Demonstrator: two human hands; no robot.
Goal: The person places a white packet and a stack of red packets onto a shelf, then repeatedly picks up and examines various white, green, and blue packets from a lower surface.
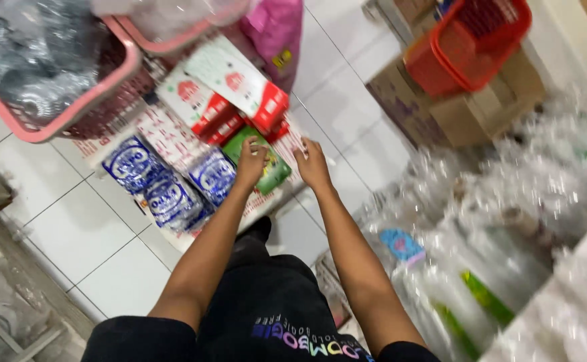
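Glossy plastic film wraps the green packet (pixel 270 167) under the left hand (pixel 252 163) at frame centre and the blue-and-white packs (pixel 166 184) to its left, while the red-and-white cartons (pixel 230 100) above look like smooth printed card. The floor (pixel 106 248) is glazed white tile with a soft sheen; the pink basket (pixel 45 121) at upper left and the red basket (pixel 471 43) at upper right are smooth moulded plastic, the latter resting on matt brown cardboard boxes (pixel 474 110). Crinkled clear plastic bags (pixel 508 201) glint at right, and the black garment (pixel 267 308) at the bottom is matt cloth.

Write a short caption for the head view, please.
Both hands, left and right, reach down to a green packet among stacked packages.
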